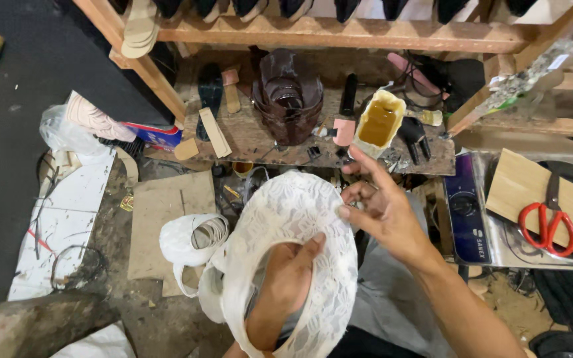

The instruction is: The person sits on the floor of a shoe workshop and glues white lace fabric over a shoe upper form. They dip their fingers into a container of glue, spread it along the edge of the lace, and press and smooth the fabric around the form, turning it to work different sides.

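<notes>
1. A rough wooden workbench (260, 142) fills the upper middle, under a wooden shelf (339, 33) lined with dark shoe toes
2. A white lace shoe upper (290, 219) sits in front of the bench at centre frame, stretched over the left hand and touched by the right
3. A silver-and-purple appliance (465, 212) lies to the right, with a wooden board (525, 179) resting on it
4. A dark glossy shoe form (286, 96) stands upright on the bench
5. The left hand (286, 285) is pushed up inside the lace, its fingers together and bearing against the fabric from within
6. The right hand (382, 212) pinches the upper's right edge between thumb and a curled finger; the forefinger points up, apart from the others
7. Red-handled scissors (548, 225) lie on the board
8. A cut-open container of amber glue (379, 122) rests on the bench, just above the right hand
9. A pale-bristled brush (426, 117) lies beside the container
</notes>
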The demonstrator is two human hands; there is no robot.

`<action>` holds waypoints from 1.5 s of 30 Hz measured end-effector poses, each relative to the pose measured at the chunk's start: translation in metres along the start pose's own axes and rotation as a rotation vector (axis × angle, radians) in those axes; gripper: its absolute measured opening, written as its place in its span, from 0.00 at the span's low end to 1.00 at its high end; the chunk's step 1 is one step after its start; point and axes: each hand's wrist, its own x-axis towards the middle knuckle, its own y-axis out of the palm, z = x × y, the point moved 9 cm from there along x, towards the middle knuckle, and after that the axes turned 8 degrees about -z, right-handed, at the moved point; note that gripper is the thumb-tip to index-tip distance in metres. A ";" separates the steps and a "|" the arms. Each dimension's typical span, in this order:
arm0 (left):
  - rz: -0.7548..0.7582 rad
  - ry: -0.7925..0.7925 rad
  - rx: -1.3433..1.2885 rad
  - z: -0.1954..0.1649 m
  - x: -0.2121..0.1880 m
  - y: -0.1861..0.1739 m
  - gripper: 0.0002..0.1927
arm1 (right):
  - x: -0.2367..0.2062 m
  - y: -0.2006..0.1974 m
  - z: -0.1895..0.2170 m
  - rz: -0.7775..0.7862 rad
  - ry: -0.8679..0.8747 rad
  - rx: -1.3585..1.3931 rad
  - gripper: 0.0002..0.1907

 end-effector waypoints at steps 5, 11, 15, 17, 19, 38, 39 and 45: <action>0.274 -0.009 0.263 0.017 -0.002 0.021 0.20 | 0.056 -0.028 -0.033 -0.002 0.053 -0.123 0.41; 0.152 0.200 0.309 -0.001 0.003 0.005 0.23 | 0.117 -0.080 -0.061 -0.061 -0.225 -1.410 0.17; 0.123 0.295 0.325 -0.019 0.004 0.008 0.21 | 0.126 -0.083 -0.082 0.112 -0.132 -1.665 0.28; 0.057 0.355 0.398 -0.033 0.004 0.007 0.21 | 0.123 -0.082 -0.066 0.074 -0.203 -1.669 0.29; 0.010 0.417 0.454 -0.047 -0.003 0.008 0.21 | 0.097 -0.074 -0.024 -0.106 -0.499 -1.539 0.25; 0.110 0.368 0.327 -0.062 -0.016 0.041 0.29 | -0.019 -0.015 0.000 0.091 -0.199 -0.244 0.55; 0.098 0.401 0.348 -0.066 -0.018 0.041 0.29 | -0.019 -0.015 0.005 0.081 -0.241 -0.317 0.55; 0.071 0.386 0.426 -0.072 -0.021 0.047 0.24 | -0.023 -0.013 0.034 0.035 -0.477 -0.670 0.52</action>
